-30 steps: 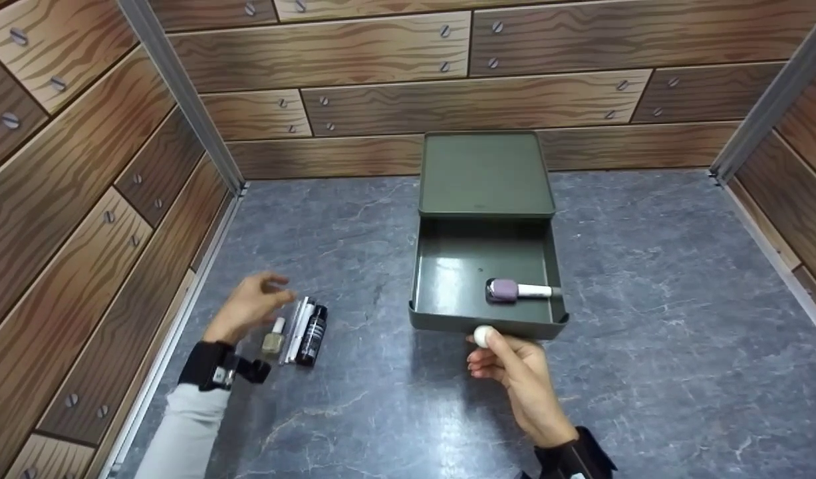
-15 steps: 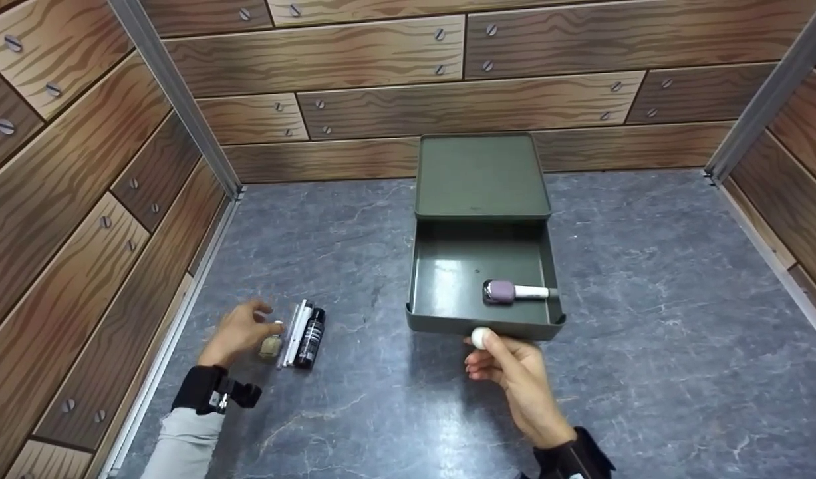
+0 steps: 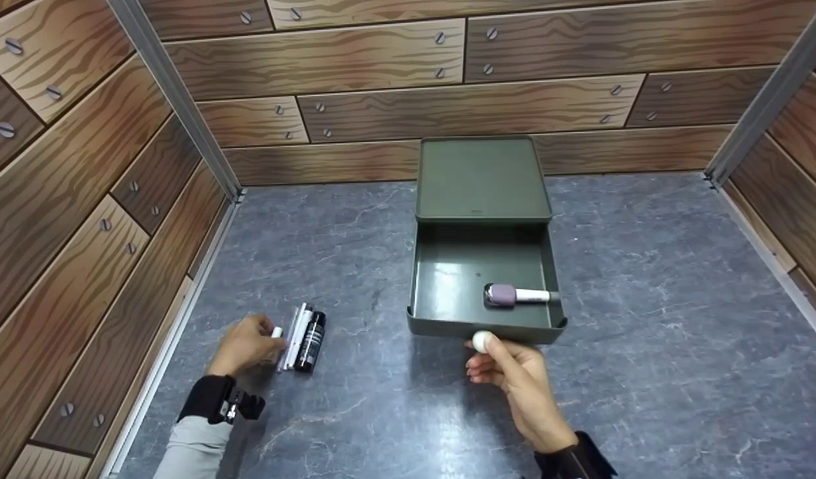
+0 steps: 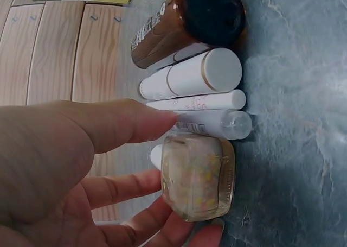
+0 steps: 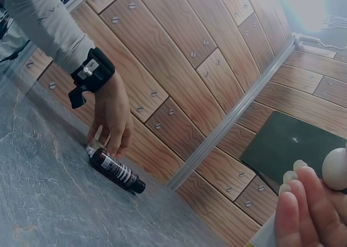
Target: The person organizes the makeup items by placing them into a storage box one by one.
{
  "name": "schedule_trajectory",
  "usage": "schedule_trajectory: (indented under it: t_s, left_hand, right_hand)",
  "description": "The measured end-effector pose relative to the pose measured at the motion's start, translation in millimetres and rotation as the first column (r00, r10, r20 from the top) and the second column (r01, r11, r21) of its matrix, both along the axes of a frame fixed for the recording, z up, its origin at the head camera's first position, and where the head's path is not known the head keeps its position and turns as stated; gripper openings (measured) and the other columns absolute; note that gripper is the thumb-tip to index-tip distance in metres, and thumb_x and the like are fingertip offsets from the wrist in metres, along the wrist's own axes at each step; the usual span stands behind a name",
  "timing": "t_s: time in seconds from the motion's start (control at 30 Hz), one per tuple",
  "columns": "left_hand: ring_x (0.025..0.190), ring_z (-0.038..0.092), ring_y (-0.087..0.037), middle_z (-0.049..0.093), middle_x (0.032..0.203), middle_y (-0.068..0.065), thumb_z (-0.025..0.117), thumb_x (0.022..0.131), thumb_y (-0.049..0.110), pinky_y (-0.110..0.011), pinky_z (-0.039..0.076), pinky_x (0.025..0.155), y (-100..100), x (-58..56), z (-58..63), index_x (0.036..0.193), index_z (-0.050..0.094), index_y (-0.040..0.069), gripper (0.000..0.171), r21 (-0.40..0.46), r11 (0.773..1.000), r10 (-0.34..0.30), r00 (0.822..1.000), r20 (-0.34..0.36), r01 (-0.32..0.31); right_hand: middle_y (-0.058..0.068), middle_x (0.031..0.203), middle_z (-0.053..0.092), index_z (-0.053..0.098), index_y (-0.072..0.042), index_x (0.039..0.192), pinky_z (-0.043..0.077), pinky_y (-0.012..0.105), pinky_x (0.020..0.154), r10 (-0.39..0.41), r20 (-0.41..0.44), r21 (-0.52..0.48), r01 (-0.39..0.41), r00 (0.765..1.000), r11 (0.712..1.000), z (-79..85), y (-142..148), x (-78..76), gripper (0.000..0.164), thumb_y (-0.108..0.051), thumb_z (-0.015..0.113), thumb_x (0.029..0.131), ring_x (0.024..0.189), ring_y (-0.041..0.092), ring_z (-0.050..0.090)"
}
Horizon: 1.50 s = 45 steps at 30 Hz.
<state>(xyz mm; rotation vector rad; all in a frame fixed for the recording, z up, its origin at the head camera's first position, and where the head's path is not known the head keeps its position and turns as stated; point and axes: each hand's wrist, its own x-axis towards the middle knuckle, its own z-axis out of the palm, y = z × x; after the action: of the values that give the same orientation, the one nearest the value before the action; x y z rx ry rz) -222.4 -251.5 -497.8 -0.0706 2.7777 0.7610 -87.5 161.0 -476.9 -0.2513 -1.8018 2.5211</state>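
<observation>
My left hand (image 3: 247, 347) is at the far left of a small row of cosmetics, fingers curled round a clear, squarish nail polish bottle (image 4: 198, 179) with a white cap. In the left wrist view the thumb tip lies beside a clear-capped tube (image 4: 217, 123). My right hand (image 3: 524, 389) holds the round white knob (image 3: 482, 341) of a dark green drawer (image 3: 447, 326), thumb on the knob. The drawer stands pulled out of its box (image 3: 482, 176). Inside it a purple nail polish bottle (image 3: 502, 295) with a white cap lies on its side.
Beside the left hand lie a slim white tube (image 4: 217, 101), a thicker white tube (image 4: 190, 76) and a dark bottle (image 3: 310, 342) with white print. Wood-patterned walls (image 3: 381, 113) enclose the grey marbled table (image 3: 354, 412) at the back and sides.
My left hand has come down and closed round the clear nail polish bottle, which it now mostly covers in the head view. The right hand stays at the knob, and the drawer has not moved.
</observation>
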Motion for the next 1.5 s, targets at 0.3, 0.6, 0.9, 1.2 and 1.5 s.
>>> schedule_trajectory:
  t_s: [0.3,0.6,0.9,1.2,1.5]
  left_hand:
    - [0.072,0.058,-0.02,0.064,0.086,-0.009,0.077,0.081,0.026,-0.028,0.046,0.057,1,1.1,-0.3,0.097,0.061,0.003,0.033,0.051,0.998,0.025,1.0,0.0,-0.025]
    - [0.075,0.058,-0.02,0.062,0.089,-0.009,0.077,0.082,0.027,-0.026,0.047,0.059,2,1.9,-2.4,0.1,0.063,0.002,0.035,0.071,0.996,0.06,0.997,-0.038,-0.057]
    - [0.076,0.059,-0.02,0.066,0.089,-0.012,0.071,0.081,0.017,-0.026,0.048,0.06,3,5.1,6.7,0.094,0.063,0.0,0.023,0.144,0.988,0.071,0.996,-0.052,-0.062]
    - [0.081,0.062,-0.023,0.068,0.092,-0.014,0.064,0.082,0.017,-0.027,0.05,0.065,0,0.7,15.6,0.105,0.062,-0.004,0.031,0.14,0.989,0.047,0.998,-0.046,-0.04]
    - [0.081,0.065,-0.015,0.069,0.107,-0.014,0.062,0.088,0.01,-0.026,0.059,0.07,7,-1.8,24.8,0.121,0.051,-0.005,0.038,0.569,0.809,0.025,0.974,0.223,-0.151]
  right_hand:
    - [0.003,0.07,0.071,0.069,0.01,0.102,0.059,0.027,0.062,0.006,-0.005,-0.004,-0.006,1.0,1.0,-1.0,1,1.4,0.031,-0.017,0.054,0.101,0.064,0.014,0.067]
    - [0.004,0.07,0.071,0.066,0.014,0.106,0.059,0.028,0.063,0.002,-0.007,-0.009,-0.002,1.0,1.0,0.0,1,1.7,0.035,-0.018,0.054,0.101,0.065,0.015,0.067]
    - [0.004,0.07,0.071,0.067,0.014,0.105,0.059,0.027,0.063,0.002,-0.005,-0.009,-0.002,1.0,1.0,-0.2,1,2.0,0.035,-0.018,0.054,0.101,0.065,0.015,0.067]
    - [0.004,0.07,0.071,0.066,0.015,0.106,0.059,0.027,0.063,0.01,-0.003,-0.019,-0.01,1.0,1.0,-1.3,1,1.5,0.034,-0.018,0.055,0.1,0.065,0.015,0.067]
    - [0.003,0.069,0.071,0.071,0.006,0.101,0.059,0.026,0.063,0.012,0.004,-0.029,-0.012,1.0,1.0,-1.6,0,0.2,0.029,-0.018,0.054,0.1,0.064,0.014,0.067]
